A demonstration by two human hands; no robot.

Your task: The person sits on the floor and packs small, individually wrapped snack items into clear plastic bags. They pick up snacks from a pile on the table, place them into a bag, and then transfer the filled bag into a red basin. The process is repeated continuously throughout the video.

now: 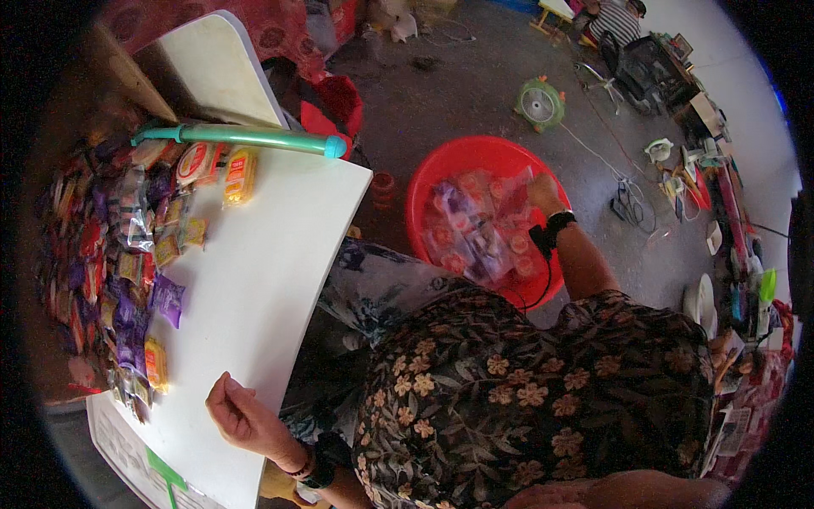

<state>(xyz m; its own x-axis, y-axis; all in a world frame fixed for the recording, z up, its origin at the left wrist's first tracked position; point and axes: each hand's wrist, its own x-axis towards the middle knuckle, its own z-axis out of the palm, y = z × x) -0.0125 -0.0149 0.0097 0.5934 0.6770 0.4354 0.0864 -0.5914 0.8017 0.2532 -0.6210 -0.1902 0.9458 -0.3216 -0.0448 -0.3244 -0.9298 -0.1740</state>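
Note:
My left hand point(238, 407) is over the near edge of a white tabletop point(254, 267), its fingers curled together with nothing visible in them. To my right, my right hand point(544, 192) is inside the rim of a red plastic tub point(416, 184), its fingers closed at a clear, reddish plastic packet point(518, 191). More clear packets with round red pieces point(474, 229) lie in the tub. On the table are a yellow snack packet point(240, 177), an orange-labelled yellow packet point(155, 364), a purple packet point(168, 299) and small yellow packets point(195, 233).
A large heap of mixed packets point(89, 254) covers the table's far side. A green tube point(254, 138) with blue ends lies along one edge. On the floor are a small green fan point(539, 105) and cables point(626, 197). Another person point(613, 24) is in the background.

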